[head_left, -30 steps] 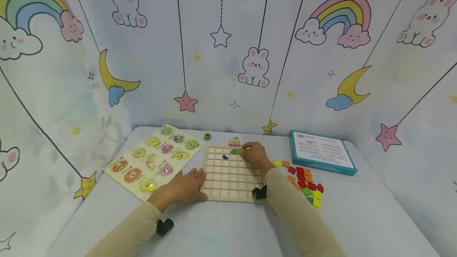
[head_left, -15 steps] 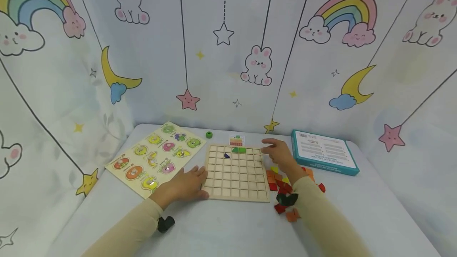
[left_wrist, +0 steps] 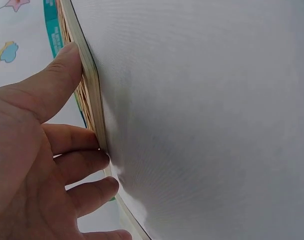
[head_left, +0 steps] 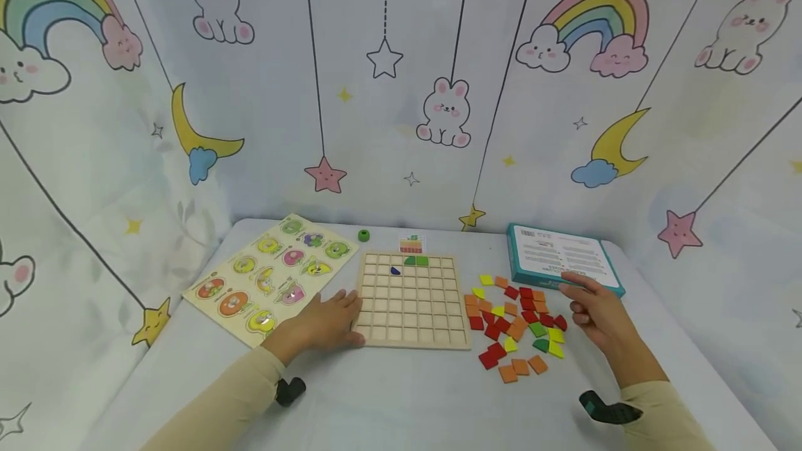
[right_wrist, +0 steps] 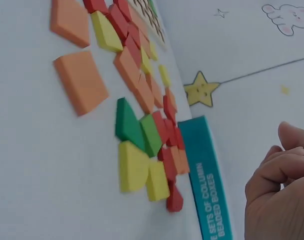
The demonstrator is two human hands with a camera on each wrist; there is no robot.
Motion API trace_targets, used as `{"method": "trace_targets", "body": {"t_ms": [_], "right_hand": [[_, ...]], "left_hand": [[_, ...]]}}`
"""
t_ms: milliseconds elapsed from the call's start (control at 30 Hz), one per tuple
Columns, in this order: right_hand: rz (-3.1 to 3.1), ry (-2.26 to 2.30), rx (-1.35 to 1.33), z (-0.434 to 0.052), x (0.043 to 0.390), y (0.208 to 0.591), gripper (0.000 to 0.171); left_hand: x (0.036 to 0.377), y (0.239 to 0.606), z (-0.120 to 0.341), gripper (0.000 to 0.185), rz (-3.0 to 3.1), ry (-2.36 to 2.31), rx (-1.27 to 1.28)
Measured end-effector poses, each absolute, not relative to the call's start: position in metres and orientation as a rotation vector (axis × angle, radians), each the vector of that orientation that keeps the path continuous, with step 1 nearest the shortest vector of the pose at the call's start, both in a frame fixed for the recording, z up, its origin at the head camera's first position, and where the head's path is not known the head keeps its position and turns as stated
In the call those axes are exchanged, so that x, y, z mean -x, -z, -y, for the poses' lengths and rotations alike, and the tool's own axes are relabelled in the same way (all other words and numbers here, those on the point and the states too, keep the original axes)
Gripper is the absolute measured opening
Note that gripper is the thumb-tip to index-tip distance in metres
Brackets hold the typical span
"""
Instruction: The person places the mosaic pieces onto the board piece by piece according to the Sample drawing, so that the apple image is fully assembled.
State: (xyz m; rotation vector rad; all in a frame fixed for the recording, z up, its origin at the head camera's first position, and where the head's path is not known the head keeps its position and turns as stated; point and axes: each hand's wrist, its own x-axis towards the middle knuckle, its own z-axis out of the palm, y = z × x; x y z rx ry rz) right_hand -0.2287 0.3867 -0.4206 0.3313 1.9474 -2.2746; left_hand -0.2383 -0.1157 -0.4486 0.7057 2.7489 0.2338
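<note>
Our left hand (head_left: 322, 326) rests flat against the wooden grid board's (head_left: 410, 326) near-left edge on the table (head_left: 388, 395), grip spread. Our right hand (head_left: 598, 312) hovers empty, fingers loosely curled, beside the scattered coloured tiles (head_left: 516, 319).

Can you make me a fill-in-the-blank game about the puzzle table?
1. The left hand rests against the wooden ____ board.
2. The two tiles side by side in the board's top row are ____.
3. The loose tiles lie between the board and the ____ hand.
4. The box behind the tiles is ____ at its edges.

Missing words: grid; green; right; teal
</note>
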Motion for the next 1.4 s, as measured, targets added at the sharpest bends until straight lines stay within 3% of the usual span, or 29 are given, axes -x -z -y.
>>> {"method": "trace_targets", "body": {"t_ms": [267,500,700,967,1200,1400], "right_hand": [[-1.947,2.132,-0.601,-0.393,0.199,0.441,0.011],[-2.085,1.912,-0.671,-0.382,0.185,0.464,0.025],[-2.411,1.572,-0.605,-0.368,0.183,0.47,0.046],[-2.671,1.188,-0.435,-0.359,0.185,0.469,0.042],[-2.658,1.208,-0.435,-0.358,0.185,0.464,0.028],[-2.403,1.588,-0.503,-0.364,0.188,0.456,0.039]], "left_hand": [[0.239,0.45,0.116,0.081,-2.761,-0.223,-0.714],[0.241,0.454,0.116,0.081,-2.745,-0.237,-0.699],[0.241,0.457,0.116,0.081,-2.743,-0.249,-0.69],[0.239,0.457,0.118,0.081,-2.753,-0.259,-0.69],[0.239,0.458,0.118,0.081,-2.765,-0.245,-0.711],[0.239,0.458,0.118,0.081,-2.758,-0.248,-0.714]]}}
